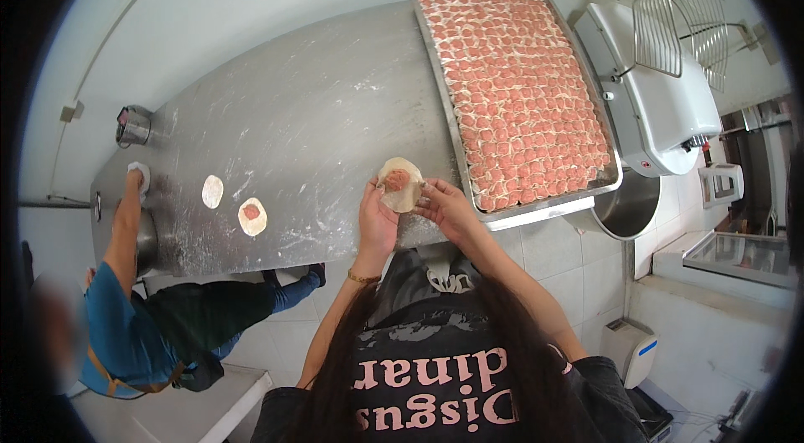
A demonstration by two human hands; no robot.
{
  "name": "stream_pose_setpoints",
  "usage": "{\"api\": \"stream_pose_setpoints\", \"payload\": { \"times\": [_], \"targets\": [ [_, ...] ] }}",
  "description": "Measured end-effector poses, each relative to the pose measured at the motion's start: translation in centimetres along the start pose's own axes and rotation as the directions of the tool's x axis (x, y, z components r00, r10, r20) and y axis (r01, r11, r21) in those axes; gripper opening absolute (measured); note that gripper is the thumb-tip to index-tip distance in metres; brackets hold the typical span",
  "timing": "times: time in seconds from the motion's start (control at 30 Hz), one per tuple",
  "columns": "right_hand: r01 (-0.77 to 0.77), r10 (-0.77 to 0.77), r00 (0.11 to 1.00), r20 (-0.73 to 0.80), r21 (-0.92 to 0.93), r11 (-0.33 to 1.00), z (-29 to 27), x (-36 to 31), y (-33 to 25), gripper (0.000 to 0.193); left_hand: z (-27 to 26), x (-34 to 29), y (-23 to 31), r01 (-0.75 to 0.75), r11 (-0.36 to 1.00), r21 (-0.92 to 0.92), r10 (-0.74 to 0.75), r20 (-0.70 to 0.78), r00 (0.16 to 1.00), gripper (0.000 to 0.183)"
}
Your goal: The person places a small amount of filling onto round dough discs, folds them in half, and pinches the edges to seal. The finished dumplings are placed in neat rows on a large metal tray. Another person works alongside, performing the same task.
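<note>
Just over the near edge of the metal table, I hold a round dough wrapper [404, 167] with pink minced filling [396, 182] on it. My left hand [376, 218] cups its left side from below, fingers closed on it. The fingers of my right hand [445, 210] pinch its right edge, where the dough seems partly folded. Another dough round topped with pink filling [253, 214] lies on the table to the left. Beyond it rests a plain dough round [213, 191].
A large metal tray [460, 135] full of small dough parcels with pink filling covers the table's right end. Beside it stands a white mixer [649, 91] with a wire guard and steel bowl. At far left, a co-worker's hand [139, 177] holds white cloth near a small metal pail [134, 126].
</note>
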State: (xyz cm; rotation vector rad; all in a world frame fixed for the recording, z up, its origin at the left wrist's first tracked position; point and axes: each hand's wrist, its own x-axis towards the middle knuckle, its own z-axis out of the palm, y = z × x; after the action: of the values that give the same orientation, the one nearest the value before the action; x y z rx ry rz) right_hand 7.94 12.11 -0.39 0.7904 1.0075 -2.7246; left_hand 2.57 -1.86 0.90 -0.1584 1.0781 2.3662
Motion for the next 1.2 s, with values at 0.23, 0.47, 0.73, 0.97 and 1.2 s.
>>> {"api": "stream_pose_setpoints", "payload": {
  "times": [0.23, 0.47, 0.73, 0.97, 1.2],
  "targets": [
    [0.002, -0.042, 0.986, -0.163, -0.234, 0.972, -0.4, 1.5, 3.1, 0.012, -4.8, 0.2, -1.9, -0.025, 0.972, 0.232, 0.058, -0.140, 0.988, 0.022],
    [0.153, -0.268, 0.949, -0.167, -0.501, 0.852, -1.8, 2.1, 4.3, 0.024, -5.4, 0.4, -1.4, -0.007, 0.748, 0.664, 0.073, -0.072, 0.995, 0.026],
    [0.230, -0.309, 0.945, -0.108, -0.453, 0.861, -1.8, 1.8, 4.6, 0.029, -4.2, 0.8, -0.8, 0.048, 0.833, 0.552, -0.043, -0.023, 0.999, 0.026],
    [0.245, -0.266, 0.957, -0.118, -0.170, 0.955, -0.5, 1.5, 3.2, 0.021, -5.3, 0.8, -0.6, 0.027, 0.879, 0.476, 0.002, -0.059, 0.998, 0.012],
    [0.233, -0.307, 0.950, -0.054, -0.530, 0.815, -1.0, 1.3, 2.9, 0.025, -4.0, -0.3, 0.0, -0.067, 0.889, 0.453, 0.079, -0.008, 0.997, 0.016]
  ]
}}
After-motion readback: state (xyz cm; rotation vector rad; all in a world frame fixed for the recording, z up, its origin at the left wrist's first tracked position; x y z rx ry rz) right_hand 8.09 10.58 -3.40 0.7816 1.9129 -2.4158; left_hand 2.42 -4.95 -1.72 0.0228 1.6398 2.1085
